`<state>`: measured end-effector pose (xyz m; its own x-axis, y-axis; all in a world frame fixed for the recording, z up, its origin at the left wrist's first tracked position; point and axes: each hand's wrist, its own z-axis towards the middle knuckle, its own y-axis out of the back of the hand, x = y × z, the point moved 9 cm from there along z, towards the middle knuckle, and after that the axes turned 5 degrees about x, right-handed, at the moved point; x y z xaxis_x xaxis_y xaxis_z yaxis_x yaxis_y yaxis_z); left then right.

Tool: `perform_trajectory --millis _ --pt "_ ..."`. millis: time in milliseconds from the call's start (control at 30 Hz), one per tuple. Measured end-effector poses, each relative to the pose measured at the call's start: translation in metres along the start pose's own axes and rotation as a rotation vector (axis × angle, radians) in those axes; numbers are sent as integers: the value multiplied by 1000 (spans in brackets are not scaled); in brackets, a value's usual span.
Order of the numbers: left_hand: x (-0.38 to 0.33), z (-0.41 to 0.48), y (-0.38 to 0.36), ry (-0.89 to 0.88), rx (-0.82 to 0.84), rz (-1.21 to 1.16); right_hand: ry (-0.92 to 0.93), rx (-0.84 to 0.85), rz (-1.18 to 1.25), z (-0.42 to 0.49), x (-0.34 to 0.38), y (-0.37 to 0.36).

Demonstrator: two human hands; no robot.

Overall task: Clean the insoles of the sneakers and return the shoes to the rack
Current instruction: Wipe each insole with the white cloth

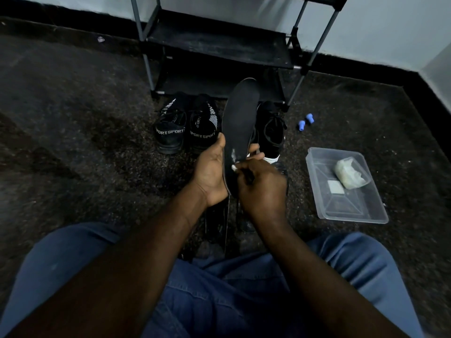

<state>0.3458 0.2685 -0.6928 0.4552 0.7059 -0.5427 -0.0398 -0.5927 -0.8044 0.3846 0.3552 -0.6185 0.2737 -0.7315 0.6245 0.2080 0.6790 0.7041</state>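
My left hand (211, 170) grips the heel end of a black insole (240, 118) that stands nearly upright in front of me. My right hand (262, 184) pinches a small white wipe or pad against the insole's lower part, near a few pale marks. A pair of black sneakers (186, 128) marked "SPORT" sits on the floor in front of the shoe rack (219, 45). A third black sneaker with a white sole (271, 132) lies to the right, partly hidden by the insole.
A clear plastic tub (366, 211) with a crumpled white bag and a small white square stands on the dark carpet at right. Two small blue caps (305, 121) lie near the rack's right leg. Dark items lie between my knees, under my hands.
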Motion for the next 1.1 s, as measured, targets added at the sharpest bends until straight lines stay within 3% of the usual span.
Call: perform_trajectory --millis 67,267,433,667,767,933,1000,1100 --pt "2 -1 0 24 -7 8 -47 -29 -10 3 -8 2" --pt "-5 -2 -1 -35 -47 11 64 41 89 -7 20 -4" --pt "-1 -3 0 5 -34 -11 -22 -29 6 7 -8 3" --pt "-7 -3 4 -41 -84 -11 38 37 140 -3 12 -5" --pt "-9 -4 4 -46 -76 -14 -57 9 93 11 -15 10" --pt "-10 1 5 -35 -45 20 -245 -123 271 23 -42 38" --pt "-10 2 4 -36 -40 8 -187 -115 313 27 -35 37" --pt "-8 2 7 -45 -59 15 19 -15 108 30 -12 22"
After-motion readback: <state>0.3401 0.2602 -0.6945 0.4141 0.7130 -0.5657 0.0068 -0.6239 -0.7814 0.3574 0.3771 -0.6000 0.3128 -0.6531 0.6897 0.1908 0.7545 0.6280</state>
